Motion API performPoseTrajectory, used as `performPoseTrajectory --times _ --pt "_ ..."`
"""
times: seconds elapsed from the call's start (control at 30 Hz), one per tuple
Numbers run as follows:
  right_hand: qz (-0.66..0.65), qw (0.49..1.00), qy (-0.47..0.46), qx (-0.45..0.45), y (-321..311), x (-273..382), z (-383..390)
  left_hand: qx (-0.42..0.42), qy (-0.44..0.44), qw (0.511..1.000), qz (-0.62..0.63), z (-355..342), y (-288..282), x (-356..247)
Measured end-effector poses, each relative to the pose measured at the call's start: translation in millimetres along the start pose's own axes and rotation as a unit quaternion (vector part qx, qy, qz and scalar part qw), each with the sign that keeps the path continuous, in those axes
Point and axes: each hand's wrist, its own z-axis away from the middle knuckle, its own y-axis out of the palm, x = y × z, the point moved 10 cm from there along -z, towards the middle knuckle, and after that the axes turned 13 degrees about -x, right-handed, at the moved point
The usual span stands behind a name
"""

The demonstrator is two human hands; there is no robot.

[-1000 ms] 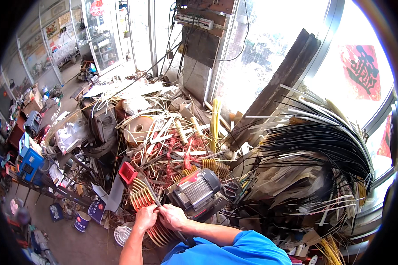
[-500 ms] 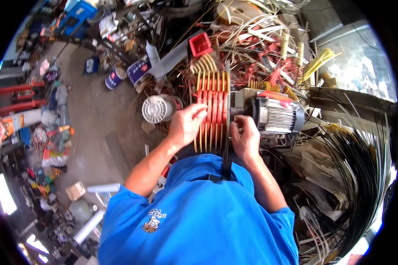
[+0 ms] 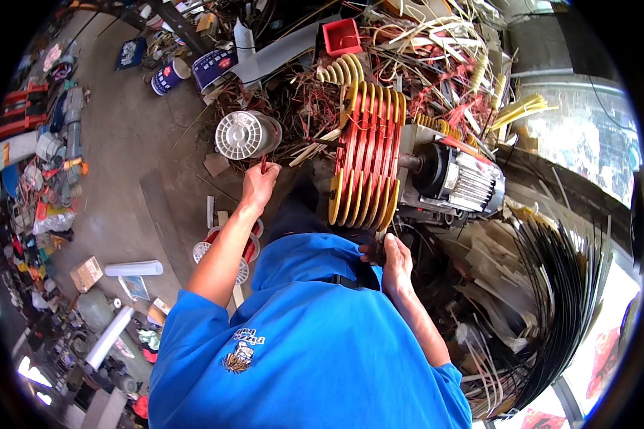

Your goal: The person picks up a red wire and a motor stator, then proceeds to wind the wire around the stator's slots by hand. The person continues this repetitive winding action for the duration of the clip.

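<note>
With the left hand (image 3: 259, 184) pinching a thin red wire (image 3: 263, 164) just below the white spool (image 3: 245, 134), and the right hand (image 3: 396, 259) closed on a dark handle under the winding former (image 3: 367, 164), keeping that strand taut looks wise.
</note>
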Motion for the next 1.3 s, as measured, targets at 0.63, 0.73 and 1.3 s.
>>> performPoseTrajectory --times 0.63,0.73,1.3 --pt "-0.098 0.951 -0.292 0.005 29 215 -19 -0.039 -0.022 0.999 0.004 105 -21 53" --pt "0.173 0.856 -0.486 -0.001 29 161 8 -0.034 -0.033 0.998 0.031 115 -18 51" --pt "0.227 0.753 -0.615 -0.053 28 105 38 0.329 -0.088 0.918 0.203 206 65 -119"
